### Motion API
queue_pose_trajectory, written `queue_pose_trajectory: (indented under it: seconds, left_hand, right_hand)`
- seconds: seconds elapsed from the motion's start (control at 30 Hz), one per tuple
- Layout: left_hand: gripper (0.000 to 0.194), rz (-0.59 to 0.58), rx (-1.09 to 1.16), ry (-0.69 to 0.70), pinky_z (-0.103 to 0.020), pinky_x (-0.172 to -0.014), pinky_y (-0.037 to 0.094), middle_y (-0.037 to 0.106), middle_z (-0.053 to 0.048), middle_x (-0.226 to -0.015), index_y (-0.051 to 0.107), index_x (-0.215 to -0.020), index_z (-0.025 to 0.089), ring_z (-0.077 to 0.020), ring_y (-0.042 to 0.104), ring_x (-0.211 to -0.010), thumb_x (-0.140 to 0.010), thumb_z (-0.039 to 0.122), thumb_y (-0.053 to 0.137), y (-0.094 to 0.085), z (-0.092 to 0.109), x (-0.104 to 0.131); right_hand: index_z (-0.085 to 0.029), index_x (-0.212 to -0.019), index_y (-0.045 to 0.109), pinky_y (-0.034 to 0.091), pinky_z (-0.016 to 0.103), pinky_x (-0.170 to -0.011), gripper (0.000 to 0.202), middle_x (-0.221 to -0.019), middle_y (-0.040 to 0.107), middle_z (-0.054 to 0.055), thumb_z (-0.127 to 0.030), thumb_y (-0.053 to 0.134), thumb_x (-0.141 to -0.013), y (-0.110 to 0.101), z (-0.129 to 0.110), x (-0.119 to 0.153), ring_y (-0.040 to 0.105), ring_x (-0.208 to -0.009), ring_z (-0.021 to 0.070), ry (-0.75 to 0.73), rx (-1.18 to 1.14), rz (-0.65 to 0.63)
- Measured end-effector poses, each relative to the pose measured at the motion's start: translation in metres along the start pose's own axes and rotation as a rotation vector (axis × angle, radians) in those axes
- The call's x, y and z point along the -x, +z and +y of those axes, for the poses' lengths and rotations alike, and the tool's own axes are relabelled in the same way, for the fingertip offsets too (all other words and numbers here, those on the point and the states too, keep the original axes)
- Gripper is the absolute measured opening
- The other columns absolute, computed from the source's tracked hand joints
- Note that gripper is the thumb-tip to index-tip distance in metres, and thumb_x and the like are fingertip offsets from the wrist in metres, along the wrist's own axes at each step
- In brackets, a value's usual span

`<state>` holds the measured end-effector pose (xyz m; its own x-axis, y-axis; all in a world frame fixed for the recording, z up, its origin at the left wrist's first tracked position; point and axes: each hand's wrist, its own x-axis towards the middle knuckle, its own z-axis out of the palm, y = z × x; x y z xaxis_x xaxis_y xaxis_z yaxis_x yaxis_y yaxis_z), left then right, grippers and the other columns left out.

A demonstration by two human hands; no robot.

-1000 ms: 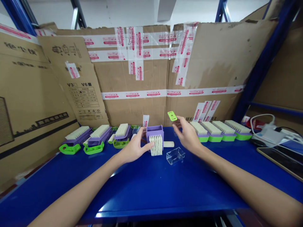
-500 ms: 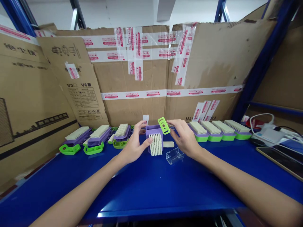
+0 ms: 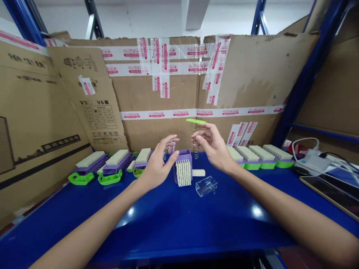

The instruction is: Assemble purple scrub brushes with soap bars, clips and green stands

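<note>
My right hand (image 3: 214,147) is raised right of centre, its fingers closed on a green plate (image 3: 195,121) with a thin metal spring (image 3: 196,147) hanging below it. The plate is seen nearly edge-on. Just left of the purple housing (image 3: 183,154), my left hand (image 3: 159,160) has its thumb and fingers apart, with nothing in them. The housing stands on the blue table with a block of pale bristles (image 3: 184,173) on its front. A cream roller (image 3: 199,172) sticks out at its right side. A clear plastic box (image 3: 206,186) lies in front of my right hand.
Several purple brush units with green handles (image 3: 110,177) stand at the left. Several green-based brushes (image 3: 265,163) line the right. A phone (image 3: 331,194) and white cables (image 3: 314,160) lie at the far right of the blue table (image 3: 190,228). Cardboard (image 3: 157,130) walls the back.
My right hand has lifted the green plate and turned it flat, and the spring now shows beneath it. My left hand has come off the purple housing and opened.
</note>
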<state>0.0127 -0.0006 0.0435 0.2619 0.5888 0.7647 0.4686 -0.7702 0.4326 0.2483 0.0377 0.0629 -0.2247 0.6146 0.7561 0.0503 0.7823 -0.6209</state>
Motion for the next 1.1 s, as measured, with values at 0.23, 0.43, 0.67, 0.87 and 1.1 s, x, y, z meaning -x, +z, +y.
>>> queue_pose_trajectory:
  seconds: [0.23, 0.43, 0.67, 0.87, 1.1]
  left_hand:
    - [0.045, -0.048, 0.04, -0.049, -0.053, -0.12, 0.048, 0.062, -0.009, -0.153, 0.049, -0.152, 0.031, -0.0283, 0.061, -0.139, -0.109, 0.038, 0.06, 0.003, -0.004, 0.008]
    - [0.063, -0.122, 0.21, -0.207, -0.053, -0.119, 0.049, 0.056, -0.014, -0.157, 0.039, -0.154, 0.029, -0.0315, 0.061, -0.141, -0.103, 0.048, 0.07, 0.019, -0.017, 0.023]
    - [0.055, -0.142, 0.275, -0.272, -0.05, -0.112, 0.055, 0.064, -0.011, -0.145, 0.045, -0.147, 0.029, -0.0305, 0.067, -0.131, -0.102, 0.05, 0.07, 0.023, -0.013, 0.03]
    - [0.049, -0.137, 0.284, -0.23, -0.048, -0.112, 0.055, 0.062, -0.011, -0.144, 0.047, -0.145, 0.028, -0.0301, 0.065, -0.13, -0.105, 0.05, 0.066, 0.023, -0.009, 0.032]
    - [0.045, -0.156, 0.33, -0.255, -0.046, -0.105, 0.057, 0.064, -0.01, -0.136, 0.049, -0.143, 0.028, -0.0279, 0.068, -0.119, -0.106, 0.05, 0.062, 0.021, -0.005, 0.033]
  right_hand:
    - [-0.031, -0.138, 0.044, 0.066, 0.049, -0.103, 0.038, -0.123, 0.07, 0.009, -0.049, 0.057, -0.108, 0.009, -0.007, -0.015, 0.075, -0.115, 0.025, -0.008, -0.134, 0.01]
    - [-0.032, -0.138, 0.04, 0.066, 0.048, -0.105, 0.039, -0.122, 0.069, 0.007, -0.044, 0.059, -0.106, 0.021, 0.0, 0.007, 0.075, -0.113, 0.023, -0.02, -0.175, 0.056]
    - [-0.031, -0.139, 0.036, 0.063, 0.051, -0.109, 0.04, -0.117, 0.068, 0.008, -0.038, 0.058, -0.106, 0.03, 0.001, 0.024, 0.074, -0.116, 0.0249, 0.024, -0.134, 0.093]
    - [-0.034, -0.149, 0.026, 0.066, 0.051, -0.102, 0.049, -0.121, 0.066, 0.009, -0.037, 0.052, -0.107, 0.032, -0.003, 0.026, 0.074, -0.115, 0.0258, 0.037, -0.083, 0.177]
    - [-0.033, -0.15, 0.026, 0.068, 0.052, -0.099, 0.054, -0.115, 0.066, 0.008, -0.032, 0.056, -0.105, 0.03, 0.0, 0.027, 0.077, -0.105, 0.026, 0.065, -0.123, 0.227]
